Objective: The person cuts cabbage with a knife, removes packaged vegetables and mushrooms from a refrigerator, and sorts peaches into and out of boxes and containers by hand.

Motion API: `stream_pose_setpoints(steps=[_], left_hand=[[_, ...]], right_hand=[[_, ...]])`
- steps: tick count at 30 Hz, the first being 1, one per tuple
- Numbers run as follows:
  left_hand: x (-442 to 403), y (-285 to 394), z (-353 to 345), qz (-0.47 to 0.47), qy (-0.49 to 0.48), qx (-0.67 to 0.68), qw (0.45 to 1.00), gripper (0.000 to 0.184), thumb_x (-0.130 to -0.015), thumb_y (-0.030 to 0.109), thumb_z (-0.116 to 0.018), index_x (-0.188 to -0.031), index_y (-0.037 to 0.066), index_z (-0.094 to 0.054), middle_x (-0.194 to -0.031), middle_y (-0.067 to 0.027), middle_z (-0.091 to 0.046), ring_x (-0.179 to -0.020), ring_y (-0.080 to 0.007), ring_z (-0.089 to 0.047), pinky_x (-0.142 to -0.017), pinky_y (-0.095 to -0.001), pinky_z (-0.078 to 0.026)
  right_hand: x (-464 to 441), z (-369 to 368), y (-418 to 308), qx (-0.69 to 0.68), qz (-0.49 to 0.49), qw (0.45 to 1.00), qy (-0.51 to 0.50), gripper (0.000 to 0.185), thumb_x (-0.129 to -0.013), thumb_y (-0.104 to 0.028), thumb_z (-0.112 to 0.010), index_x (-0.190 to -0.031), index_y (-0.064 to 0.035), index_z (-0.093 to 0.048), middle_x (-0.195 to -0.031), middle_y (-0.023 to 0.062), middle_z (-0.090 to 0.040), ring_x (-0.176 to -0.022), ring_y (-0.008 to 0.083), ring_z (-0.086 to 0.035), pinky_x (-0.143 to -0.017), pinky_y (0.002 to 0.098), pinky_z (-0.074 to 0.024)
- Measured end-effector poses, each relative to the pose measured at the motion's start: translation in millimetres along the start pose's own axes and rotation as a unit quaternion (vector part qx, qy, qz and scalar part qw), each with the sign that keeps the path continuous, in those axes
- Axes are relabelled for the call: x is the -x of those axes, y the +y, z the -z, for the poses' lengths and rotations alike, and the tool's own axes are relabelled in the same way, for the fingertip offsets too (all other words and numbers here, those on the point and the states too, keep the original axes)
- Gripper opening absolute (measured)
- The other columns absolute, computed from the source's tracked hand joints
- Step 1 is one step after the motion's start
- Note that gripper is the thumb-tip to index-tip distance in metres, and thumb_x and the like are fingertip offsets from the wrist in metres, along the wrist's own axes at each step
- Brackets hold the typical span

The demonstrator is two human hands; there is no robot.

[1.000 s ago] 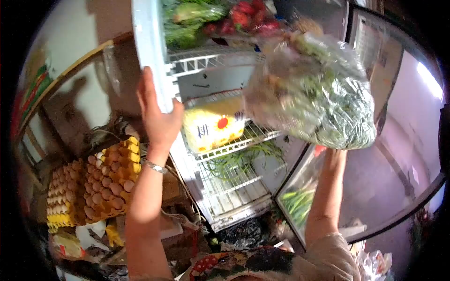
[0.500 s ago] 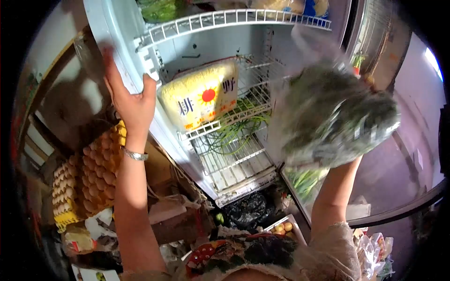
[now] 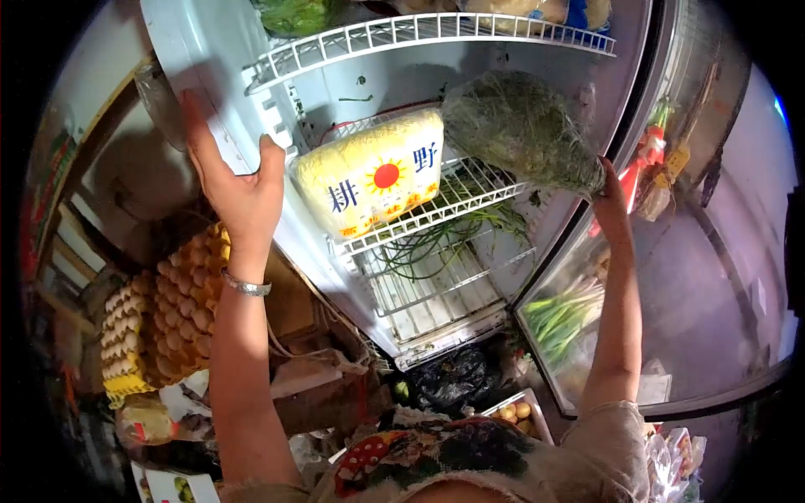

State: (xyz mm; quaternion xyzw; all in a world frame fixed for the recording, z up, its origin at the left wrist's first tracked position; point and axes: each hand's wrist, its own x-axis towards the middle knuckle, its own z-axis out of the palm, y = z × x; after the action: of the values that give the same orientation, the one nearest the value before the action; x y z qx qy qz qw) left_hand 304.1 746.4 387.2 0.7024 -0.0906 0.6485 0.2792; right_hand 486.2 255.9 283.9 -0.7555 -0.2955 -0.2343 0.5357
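My right hand [image 3: 610,186] grips the gathered end of a clear plastic bag of dark leafy greens [image 3: 524,130]. The bag reaches into the fridge above the middle wire shelf [image 3: 470,197], beside a yellow pack with a red sun print [image 3: 373,172]. Whether the bag touches the shelf I cannot tell. At the left edge of the fridge [image 3: 214,109], my left hand [image 3: 239,189] lies against the outer frame, thumb and fingers apart, holding nothing. Long green stalks [image 3: 436,243] lie below the middle shelf.
The glass door [image 3: 696,310] stands open at the right, with green onions [image 3: 566,318] seen through it. Stacked egg trays [image 3: 168,318] are at the left. A black plastic bag [image 3: 453,377] and a box of round yellowish produce [image 3: 513,412] sit below. More bagged produce [image 3: 298,15] fills the upper shelf.
My right hand has carried the bag of greens from in front of the door, leftward and up into the fridge. My left hand stays on the fridge edge.
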Motion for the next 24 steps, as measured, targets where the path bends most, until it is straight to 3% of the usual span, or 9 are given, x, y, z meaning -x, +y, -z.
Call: stream_pose_setpoints(steps=[4,7,9,12,15,16,17,20,24], left_hand=[[-4.0,-1.1,-0.9,-0.040,0.012,-0.009,0.999,0.083,-0.077,-0.002,-0.063,-0.151,-0.001,-0.023,-0.149,-0.0221,-0.033,-0.135,-0.0320,-0.040,-0.108,-0.0390,-0.037],[1.1,-5.7,-2.1,0.019,0.015,0.020,1.000,0.083,-0.077,-0.002,-0.064,-0.150,-0.002,-0.024,-0.144,-0.0216,-0.038,-0.131,-0.0327,-0.045,-0.104,-0.0388,-0.042],[1.6,-8.8,-3.8,0.008,0.026,0.025,0.999,0.082,-0.076,-0.001,-0.064,-0.150,0.002,-0.027,-0.137,-0.0198,-0.043,-0.124,-0.0355,-0.051,-0.102,-0.0424,-0.045],[-2.3,-5.7,-1.8,-0.014,0.030,-0.002,0.999,0.084,-0.074,0.002,-0.064,-0.150,0.006,-0.028,-0.139,-0.0215,-0.043,-0.127,-0.0370,-0.049,-0.103,-0.0437,-0.042],[-6.6,3.2,4.7,-0.078,0.040,-0.086,0.993,0.085,-0.074,0.005,-0.064,-0.150,0.003,-0.027,-0.137,-0.0243,-0.044,-0.125,-0.0404,-0.047,-0.103,-0.0425,-0.041],[-6.9,2.5,7.4,-0.075,0.033,-0.087,0.993,0.085,-0.074,0.005,-0.063,-0.150,0.001,-0.026,-0.136,-0.0250,-0.044,-0.125,-0.0401,-0.047,-0.103,-0.0432,-0.041],[-4.4,5.1,9.2,-0.033,-0.002,-0.042,0.999,0.089,-0.075,-0.002,-0.060,-0.153,0.001,-0.017,-0.157,-0.0217,-0.024,-0.144,-0.0349,-0.026,-0.117,-0.0424,-0.022],[-4.4,5.3,10.0,-0.057,0.001,-0.064,0.996,0.086,-0.076,0.000,-0.060,-0.152,0.000,-0.020,-0.155,-0.0230,-0.027,-0.143,-0.0364,-0.028,-0.116,-0.0422,-0.024],[-6.0,8.0,10.9,-0.048,0.003,-0.061,0.997,0.086,-0.076,0.001,-0.061,-0.152,0.000,-0.021,-0.153,-0.0229,-0.031,-0.140,-0.0377,-0.032,-0.115,-0.0431,-0.026]], right_hand=[[10.1,-13.6,-96.6,-0.157,-0.044,0.986,-0.031,0.093,-0.078,-0.032,-0.072,-0.154,-0.0080,-0.024,-0.156,0.0094,-0.031,-0.141,0.0250,-0.033,-0.108,0.0335,-0.0343],[8.8,-48.8,-103.6,0.202,0.102,0.973,-0.032,0.092,-0.075,-0.049,-0.077,-0.150,-0.0145,-0.036,-0.156,0.0156,-0.028,-0.144,0.0318,-0.026,-0.113,0.0436,-0.0281],[-2.2,-70.2,-102.7,0.287,0.098,0.952,-0.049,0.073,-0.076,-0.044,-0.077,-0.139,-0.0164,-0.050,-0.153,0.0127,-0.034,-0.140,0.0412,-0.028,-0.115,0.0501,-0.0226],[-32.8,-89.4,-83.9,0.360,0.109,0.925,-0.060,0.067,-0.081,-0.040,-0.074,-0.137,-0.0153,-0.050,-0.150,0.0114,-0.037,-0.139,0.0424,-0.028,-0.112,0.0527,-0.0256],[-73.0,-105.7,-13.8,0.465,0.075,0.882,-0.020,0.064,-0.079,-0.023,-0.075,-0.137,-0.0114,-0.050,-0.145,0.0126,-0.041,-0.131,0.0369,-0.040,-0.107,0.0465,-0.0337],[-92.3,-100.1,10.8,0.430,-0.006,0.903,0.014,0.065,-0.079,-0.025,-0.075,-0.137,-0.0119,-0.050,-0.145,0.0123,-0.042,-0.131,0.0371,-0.040,-0.107,0.0473,-0.0342],[-106.6,-99.0,19.7,0.388,-0.089,0.916,0.045,0.065,-0.079,-0.027,-0.075,-0.137,-0.0124,-0.049,-0.144,0.0120,-0.042,-0.131,0.0373,-0.040,-0.106,0.0480,-0.0348],[-109.8,-108.8,-52.4,0.477,-0.154,0.864,0.052,0.066,-0.079,-0.031,-0.075,-0.137,-0.0124,-0.048,-0.142,0.0158,-0.043,-0.130,0.0384,-0.040,-0.105,0.0493,-0.0349],[-82.7,-110.8,-142.2,0.577,0.041,0.815,0.031,0.060,-0.087,-0.028,-0.070,-0.139,-0.0091,-0.048,-0.137,0.0193,-0.050,-0.125,0.0399,-0.049,-0.096,0.0497,-0.0458]])
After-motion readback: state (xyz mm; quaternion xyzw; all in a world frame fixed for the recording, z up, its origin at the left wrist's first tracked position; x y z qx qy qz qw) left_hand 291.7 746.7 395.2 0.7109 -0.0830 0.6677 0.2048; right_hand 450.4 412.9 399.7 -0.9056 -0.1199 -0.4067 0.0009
